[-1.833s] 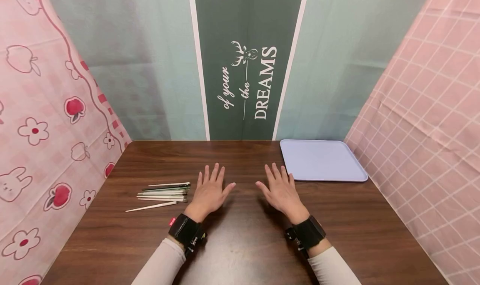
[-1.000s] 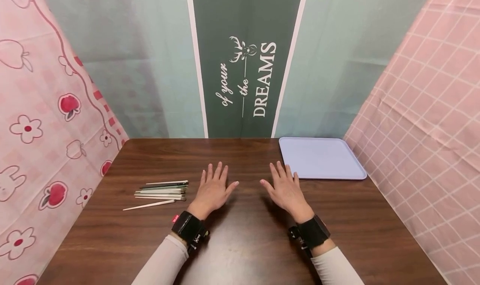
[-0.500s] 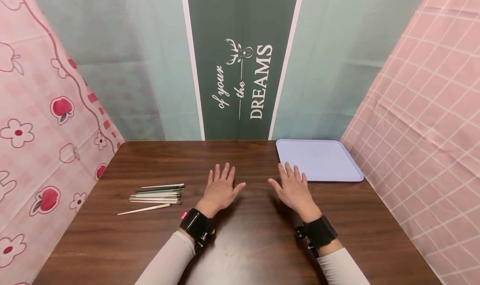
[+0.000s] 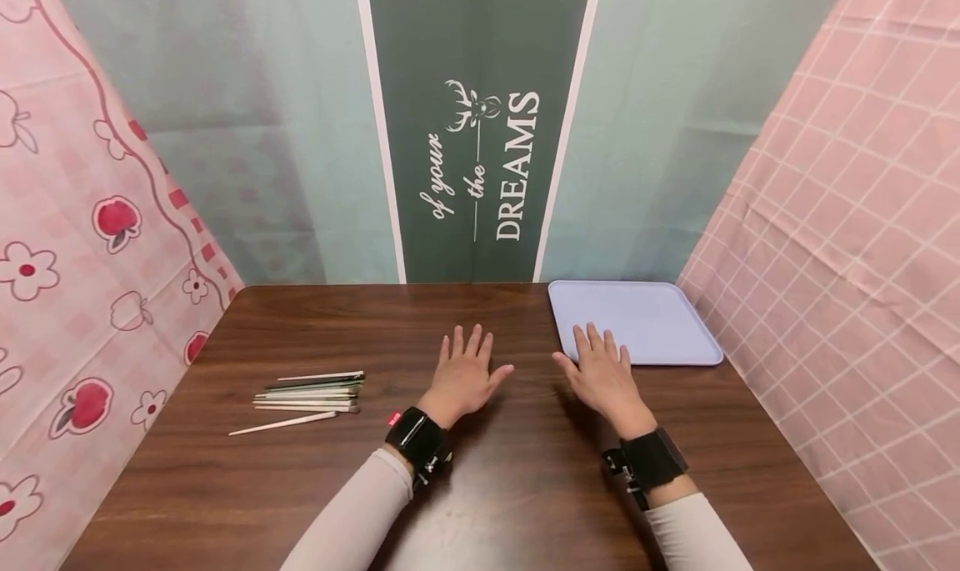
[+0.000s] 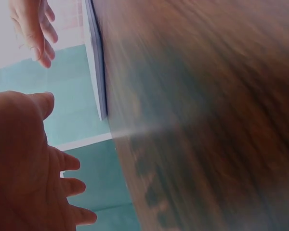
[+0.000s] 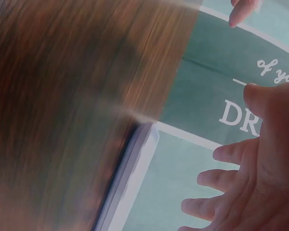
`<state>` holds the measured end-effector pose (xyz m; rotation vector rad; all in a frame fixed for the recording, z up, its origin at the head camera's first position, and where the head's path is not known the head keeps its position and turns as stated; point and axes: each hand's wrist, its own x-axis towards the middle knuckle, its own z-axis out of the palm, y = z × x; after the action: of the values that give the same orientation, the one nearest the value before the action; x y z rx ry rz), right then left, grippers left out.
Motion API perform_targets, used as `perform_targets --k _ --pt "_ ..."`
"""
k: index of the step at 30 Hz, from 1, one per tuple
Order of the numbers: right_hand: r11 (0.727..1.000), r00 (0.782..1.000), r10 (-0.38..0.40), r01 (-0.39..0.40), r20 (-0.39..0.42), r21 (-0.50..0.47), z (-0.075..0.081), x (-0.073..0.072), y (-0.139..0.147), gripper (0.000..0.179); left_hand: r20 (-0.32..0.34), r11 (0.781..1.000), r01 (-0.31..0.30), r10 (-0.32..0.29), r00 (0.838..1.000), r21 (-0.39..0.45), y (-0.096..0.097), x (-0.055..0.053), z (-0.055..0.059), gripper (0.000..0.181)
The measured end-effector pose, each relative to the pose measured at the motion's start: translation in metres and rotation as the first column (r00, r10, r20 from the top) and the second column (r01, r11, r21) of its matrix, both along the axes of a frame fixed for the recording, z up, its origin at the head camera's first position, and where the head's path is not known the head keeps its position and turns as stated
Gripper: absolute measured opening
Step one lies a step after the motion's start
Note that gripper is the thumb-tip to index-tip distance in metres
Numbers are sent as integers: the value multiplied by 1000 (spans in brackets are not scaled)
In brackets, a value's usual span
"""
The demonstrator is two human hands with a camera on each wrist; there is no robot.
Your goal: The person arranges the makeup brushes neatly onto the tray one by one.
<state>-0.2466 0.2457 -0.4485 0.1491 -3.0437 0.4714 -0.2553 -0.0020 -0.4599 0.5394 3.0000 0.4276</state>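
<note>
My left hand [image 4: 465, 378] hovers palm down above the middle of the table, fingers spread and holding nothing. To its right, my right hand [image 4: 606, 381] is likewise spread and bare, its fingertips over the near left corner of a pale lavender tray [image 4: 637, 325]. Both wrist views show a gap between the palms and the tabletop. Several thin brushes [image 4: 307, 393] with pale and dark handles lie in a loose row on the left of the table. One pale brush [image 4: 283, 423] lies a little apart, nearer me and slanted.
The brown wooden table [image 4: 480, 504] runs back to a green curtain [image 4: 480, 21] with white lettering. Pink patterned cloth [image 4: 82, 304] hangs along the left side, and pink checked cloth [image 4: 817, 221] along the right, close to the tray.
Both hands have drifted to the right, the left one farther from the brushes and the right one partly over the tray. The head view has shifted slightly. Brushes and tray stay put.
</note>
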Motion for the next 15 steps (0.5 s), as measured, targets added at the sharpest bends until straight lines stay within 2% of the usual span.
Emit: perform_targets --k 6,15 --pt "1000 1000 -24 24 12 3 0 -5 13 75 10 1000 26 -26 1000 -2 16 -5 3 77" --pt "998 998 -61 60 30 14 1 -13 32 74 10 994 63 -62 998 -84 47 -14 6 75"
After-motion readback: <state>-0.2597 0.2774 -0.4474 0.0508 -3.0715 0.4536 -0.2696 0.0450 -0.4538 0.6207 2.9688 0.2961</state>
